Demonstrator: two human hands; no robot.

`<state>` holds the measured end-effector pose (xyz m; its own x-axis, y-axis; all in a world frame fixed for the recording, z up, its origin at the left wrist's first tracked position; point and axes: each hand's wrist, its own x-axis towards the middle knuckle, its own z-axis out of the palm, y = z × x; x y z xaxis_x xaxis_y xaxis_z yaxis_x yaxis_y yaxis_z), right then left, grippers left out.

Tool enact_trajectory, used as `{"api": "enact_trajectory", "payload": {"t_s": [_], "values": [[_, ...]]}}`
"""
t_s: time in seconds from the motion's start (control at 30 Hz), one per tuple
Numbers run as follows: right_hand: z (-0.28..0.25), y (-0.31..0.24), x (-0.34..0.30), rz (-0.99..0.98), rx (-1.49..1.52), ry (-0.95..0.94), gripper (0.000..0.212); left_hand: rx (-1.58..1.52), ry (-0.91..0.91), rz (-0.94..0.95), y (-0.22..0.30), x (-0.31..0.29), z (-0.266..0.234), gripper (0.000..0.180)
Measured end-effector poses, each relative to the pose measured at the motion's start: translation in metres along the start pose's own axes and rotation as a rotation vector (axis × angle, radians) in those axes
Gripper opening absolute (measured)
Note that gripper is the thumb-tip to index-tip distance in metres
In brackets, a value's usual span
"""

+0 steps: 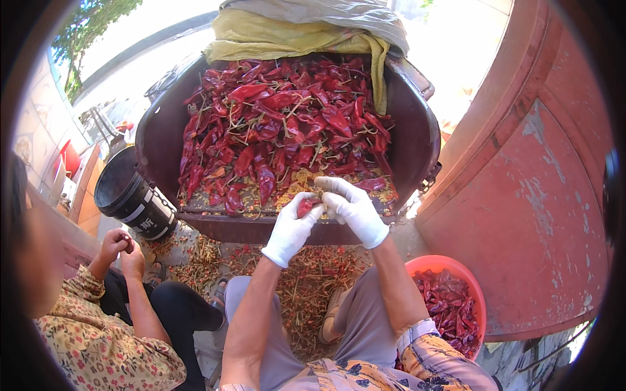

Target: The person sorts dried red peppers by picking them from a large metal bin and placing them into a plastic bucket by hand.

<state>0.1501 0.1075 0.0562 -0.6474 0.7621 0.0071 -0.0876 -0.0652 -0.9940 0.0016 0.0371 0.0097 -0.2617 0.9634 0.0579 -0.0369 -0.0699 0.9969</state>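
Sitting at your far left: one co-worker (104,345), floral shirt, dark trousers, both hands raised around a small dark-red piece (129,246). Next, one black bucket (149,212), pale-labelled, tilted, just beside the trough. Then one dark maroon trough (215,225), wide, holding a large heap of dried red peppers (287,117), stems attached on many, with yellowish seeds scattered along its near edge. Draped over the trough's far side, one yellow cloth (274,36), with a grey one (332,14) over it. Your left hand (291,227), white-gloved, grasps one red pepper (306,206) between thumb and fingers, above the trough's near edge. Below, on the floor, loose stems and scraps (313,280) lie between your feet. Your right hand (355,212), white-gloved, fingers bent, is at the same pepper; whether it grips anything, you cannot tell. Further right, one pinkish-red basin (479,306) of red peppers; last, one large red panel (515,215), paint worn.
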Motion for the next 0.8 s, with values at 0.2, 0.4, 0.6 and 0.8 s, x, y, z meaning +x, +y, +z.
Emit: {"api": "enact_trajectory", "payload": {"t_s": [0.2,0.4,0.6,0.8], "values": [[0.004,0.018,0.007,-0.362,-0.332,0.167,0.019,0.133,0.054,0.048,0.004,-0.003,0.006,0.025],[0.016,0.014,0.001,-0.587,-0.488,0.247,0.016,-0.317,-0.101,-0.226,0.022,-0.01,0.0,0.024],[0.022,0.005,-0.002,-0.064,0.087,0.185,0.017,-0.38,-0.107,-0.18,0.017,-0.009,-0.004,0.015],[0.005,0.036,0.014,0.137,0.804,-0.053,0.019,-0.389,-0.074,-0.157,0.018,-0.009,-0.002,0.009]]}}
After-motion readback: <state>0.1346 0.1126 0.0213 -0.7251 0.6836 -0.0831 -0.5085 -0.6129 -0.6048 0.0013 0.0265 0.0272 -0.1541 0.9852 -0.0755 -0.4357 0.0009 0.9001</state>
